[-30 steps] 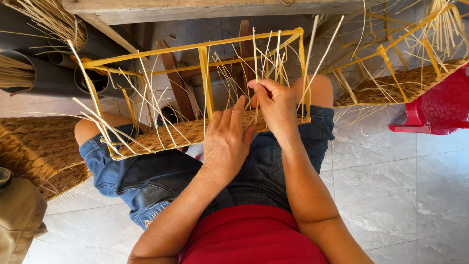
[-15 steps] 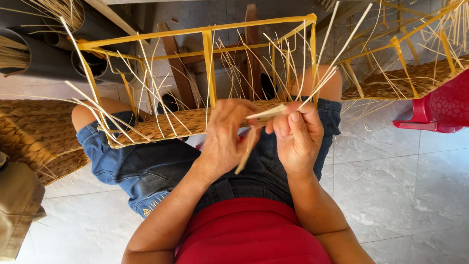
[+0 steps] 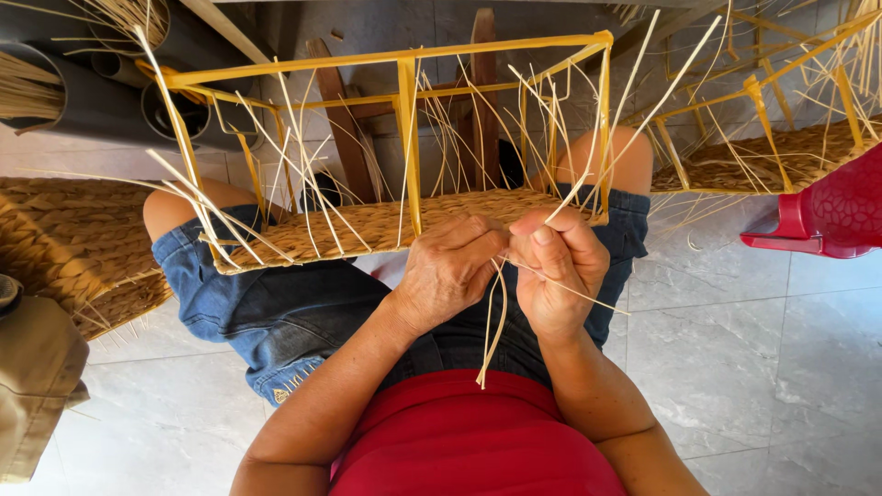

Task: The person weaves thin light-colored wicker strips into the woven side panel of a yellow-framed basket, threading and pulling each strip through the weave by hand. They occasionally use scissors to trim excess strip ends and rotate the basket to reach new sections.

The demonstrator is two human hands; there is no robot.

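A yellow wire basket frame (image 3: 406,129) rests across my knees, its bottom (image 3: 367,228) woven in pale straw, with loose straw strands sticking up along its sides. My left hand (image 3: 447,271) and my right hand (image 3: 557,266) meet at the frame's near edge. Both pinch thin straw strands (image 3: 494,321) that hang down toward my red shirt. My right thumb and fingers are closed on a strand running up to the right corner of the frame.
A woven straw mat or basket (image 3: 64,234) lies at the left. Grey pipes holding straw bundles (image 3: 92,87) stand at the upper left. A second yellow frame (image 3: 763,138) and a red plastic stool (image 3: 827,216) are at the right. Tiled floor (image 3: 753,367) lies below.
Both hands have come down from the upright strands inside the frame to its near edge. They now hold strands hanging below the frame.
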